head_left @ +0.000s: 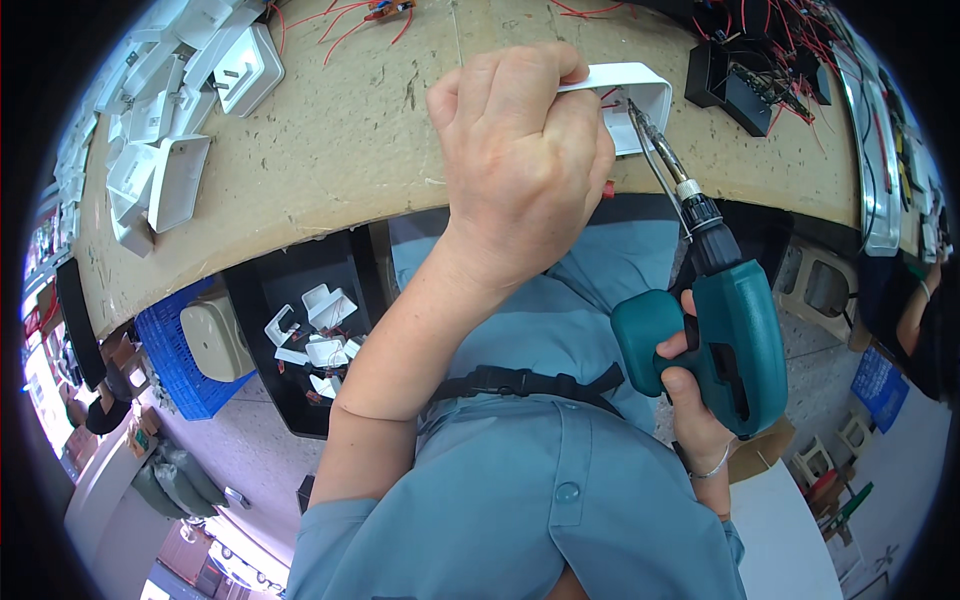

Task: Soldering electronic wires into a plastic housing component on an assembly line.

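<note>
My left hand (520, 160) grips a white plastic housing (640, 100) at the near edge of the workbench (350, 140); red wires show inside it. My right hand (690, 400) holds a teal cordless screwdriver (725, 330) by its handle. Its long bit (655, 150) points up into the open side of the housing.
A pile of white plastic housings (170, 110) lies at the bench's left. Black boxes with red wires (745, 80) sit at the far right. Below the bench, a black bin (300, 340) holds white parts beside a blue crate (185, 360). Another person's arm (915, 310) shows at the right.
</note>
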A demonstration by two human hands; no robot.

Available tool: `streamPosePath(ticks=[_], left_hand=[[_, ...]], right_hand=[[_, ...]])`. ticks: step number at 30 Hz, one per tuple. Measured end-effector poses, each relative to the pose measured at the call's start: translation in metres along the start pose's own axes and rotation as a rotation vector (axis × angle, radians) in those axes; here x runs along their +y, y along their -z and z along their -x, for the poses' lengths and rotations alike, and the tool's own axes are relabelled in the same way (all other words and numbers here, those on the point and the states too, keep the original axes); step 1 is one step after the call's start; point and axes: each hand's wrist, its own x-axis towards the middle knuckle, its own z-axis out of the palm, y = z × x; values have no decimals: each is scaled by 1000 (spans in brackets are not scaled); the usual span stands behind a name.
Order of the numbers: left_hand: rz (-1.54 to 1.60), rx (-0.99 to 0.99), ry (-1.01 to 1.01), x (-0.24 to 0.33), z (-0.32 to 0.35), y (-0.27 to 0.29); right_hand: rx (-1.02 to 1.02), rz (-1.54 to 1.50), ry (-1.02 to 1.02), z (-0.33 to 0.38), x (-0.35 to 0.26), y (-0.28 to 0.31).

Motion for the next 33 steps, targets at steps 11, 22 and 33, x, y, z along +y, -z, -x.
streamPosePath(ticks=[11, 22, 33], left_hand=[[-49, 7, 8, 2, 0, -3], [-57, 4, 14, 2, 0, -3], [-48, -5, 20, 1, 0, -2]], right_hand=[[41, -22, 25, -7, -2, -8], [104, -5, 36, -11, 9, -12], [130, -25, 32, -12, 11, -14]])
